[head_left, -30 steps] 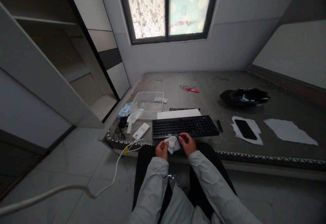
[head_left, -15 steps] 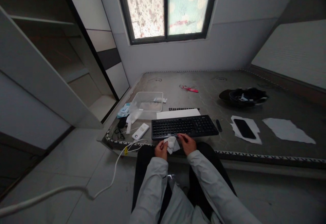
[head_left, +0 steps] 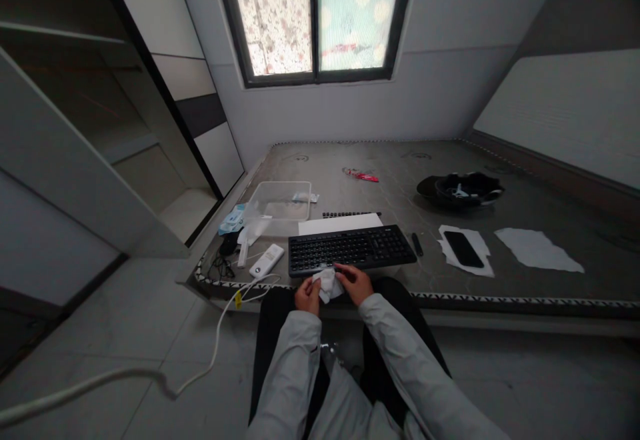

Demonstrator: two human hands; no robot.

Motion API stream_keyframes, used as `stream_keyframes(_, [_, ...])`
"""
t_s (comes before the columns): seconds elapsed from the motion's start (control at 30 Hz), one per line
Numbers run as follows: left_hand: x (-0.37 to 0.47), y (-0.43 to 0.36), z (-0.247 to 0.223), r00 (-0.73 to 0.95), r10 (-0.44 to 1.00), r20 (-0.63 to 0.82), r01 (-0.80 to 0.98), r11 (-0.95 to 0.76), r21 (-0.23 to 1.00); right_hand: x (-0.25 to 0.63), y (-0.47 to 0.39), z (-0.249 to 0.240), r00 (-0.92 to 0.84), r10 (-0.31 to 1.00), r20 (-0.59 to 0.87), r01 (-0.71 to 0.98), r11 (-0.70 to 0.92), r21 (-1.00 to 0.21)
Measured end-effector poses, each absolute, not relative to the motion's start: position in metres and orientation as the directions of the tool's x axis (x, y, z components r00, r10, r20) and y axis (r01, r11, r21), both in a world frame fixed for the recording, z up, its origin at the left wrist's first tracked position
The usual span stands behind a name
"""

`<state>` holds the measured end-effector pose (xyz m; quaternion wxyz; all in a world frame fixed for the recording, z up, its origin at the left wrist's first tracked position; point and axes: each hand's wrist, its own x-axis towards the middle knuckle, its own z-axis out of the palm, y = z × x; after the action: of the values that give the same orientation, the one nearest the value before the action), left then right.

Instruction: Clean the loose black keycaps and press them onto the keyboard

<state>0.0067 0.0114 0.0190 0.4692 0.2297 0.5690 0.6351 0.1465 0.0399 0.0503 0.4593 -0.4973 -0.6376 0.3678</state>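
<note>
A crumpled white tissue [head_left: 327, 285] is pinched in the closed fingers of my left hand [head_left: 307, 295], just in front of the black keyboard [head_left: 350, 251]. My right hand [head_left: 356, 285] is closed at the tissue's right side, its fingertips near the keyboard's front edge; whatever small thing it may hold is too small to make out. Behind the keyboard lie a white sheet [head_left: 340, 224] and a dark row of keys [head_left: 350, 214]. A small black stick [head_left: 417, 245] rests by the keyboard's right end.
On the left are a clear plastic box [head_left: 280, 203], a white power strip [head_left: 267, 261] with a cable, and a blue packet [head_left: 231, 220]. To the right sit a black cap [head_left: 463, 190], a phone [head_left: 463, 249] on paper and another white sheet [head_left: 540, 249].
The whole view has shifted slightly, so the scene sits further left. My right hand has come closer to the tissue, and its fingertips now meet it.
</note>
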Motion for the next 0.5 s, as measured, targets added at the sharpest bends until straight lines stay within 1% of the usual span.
stream_keyframes(0.17, [0.004,0.011,0.016,-0.449,0.867,-0.218,-0.301,0.082,0.95,0.146,0.041,0.047,-0.087,0.976,0.201,0.221,0.215,-0.951])
stream_keyframes(0.3, [0.002,0.01,0.019,-0.509,0.837,-0.203,-0.299,0.05,0.953,0.148,0.043,0.046,-0.074,0.982,0.172,0.228,0.185,-0.956])
stream_keyframes(0.4, [0.001,0.01,0.025,-0.55,0.811,-0.2,-0.28,0.046,0.959,0.148,0.042,0.046,-0.072,0.979,0.192,0.217,0.203,-0.955])
stream_keyframes(0.5, [0.002,0.008,0.031,-0.536,0.819,-0.204,-0.275,0.06,0.96,0.146,0.041,0.047,-0.068,0.977,0.203,0.182,0.213,-0.96])
